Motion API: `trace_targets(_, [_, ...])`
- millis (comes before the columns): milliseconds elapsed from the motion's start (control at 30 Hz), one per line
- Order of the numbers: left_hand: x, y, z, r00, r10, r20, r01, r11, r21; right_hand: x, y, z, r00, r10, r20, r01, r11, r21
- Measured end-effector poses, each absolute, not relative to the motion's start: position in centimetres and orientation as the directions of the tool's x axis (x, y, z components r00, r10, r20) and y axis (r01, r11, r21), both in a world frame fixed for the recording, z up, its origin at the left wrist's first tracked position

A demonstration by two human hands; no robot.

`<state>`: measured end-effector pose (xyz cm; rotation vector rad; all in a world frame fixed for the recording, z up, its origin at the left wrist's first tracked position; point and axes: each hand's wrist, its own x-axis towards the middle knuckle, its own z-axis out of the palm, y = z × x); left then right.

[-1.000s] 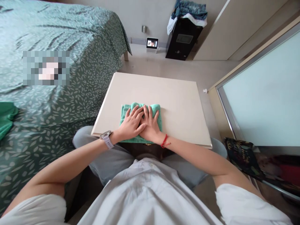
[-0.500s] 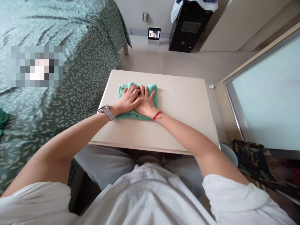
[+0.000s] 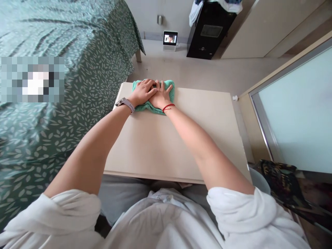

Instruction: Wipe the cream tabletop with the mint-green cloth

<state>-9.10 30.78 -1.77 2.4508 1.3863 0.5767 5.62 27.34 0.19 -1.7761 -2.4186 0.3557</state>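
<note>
In the head view, the green fabric cloth (image 3: 150, 108) has slid forward to the far edge of the pale, smooth-topped desk (image 3: 155, 148), leaving little surface ahead. The left hand (image 3: 142, 92) overlaps the right hand (image 3: 159, 98), both open, palms down on it, fingers extended.
</note>
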Motion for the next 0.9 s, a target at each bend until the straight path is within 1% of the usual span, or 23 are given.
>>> trace_targets(133, [-9.4, 29.8, -1.8, 0.483, 0.846, 0.225, 0.735, -0.531, 0.422, 5.7, 26.7, 0.1, -0.325, 0.945, -0.035, 0.927, 0.311, -0.208])
trace_targets(267, [-9.8, 26.3, -1.7, 0.483, 0.852, 0.203, 0.745, -0.522, 0.415, 5.8, 23.5, 0.5, -0.356, 0.932, -0.065, 0.920, 0.337, -0.200])
trace_targets(400, [-10.3, 20.4, -1.2, 0.495, 0.852, 0.170, 0.758, -0.520, 0.394, 5.6, 17.9, 1.2, -0.369, 0.927, -0.069, 0.913, 0.347, -0.212])
trace_targets(567, [-10.8, 11.2, -0.4, 0.515, 0.847, 0.134, 0.755, -0.522, 0.396, 5.2, 9.3, 1.6, -0.377, 0.922, -0.084, 0.909, 0.352, -0.222])
trace_targets(733, [-11.6, 3.2, -0.5, 0.482, 0.867, 0.127, 0.773, -0.489, 0.404, 5.0, 2.8, 1.3, -0.469, 0.881, -0.067, 0.869, 0.446, -0.213])
trace_targets(800, [-12.0, 2.0, -0.7, 0.469, 0.873, 0.134, 0.773, -0.479, 0.417, 4.8, 1.9, 1.1, -0.500, 0.865, -0.049, 0.853, 0.482, -0.203])
trace_targets(900, [-12.5, 2.9, -0.7, 0.466, 0.873, 0.141, 0.766, -0.479, 0.428, 4.2, 3.0, 1.2, -0.513, 0.857, -0.051, 0.846, 0.496, -0.195])
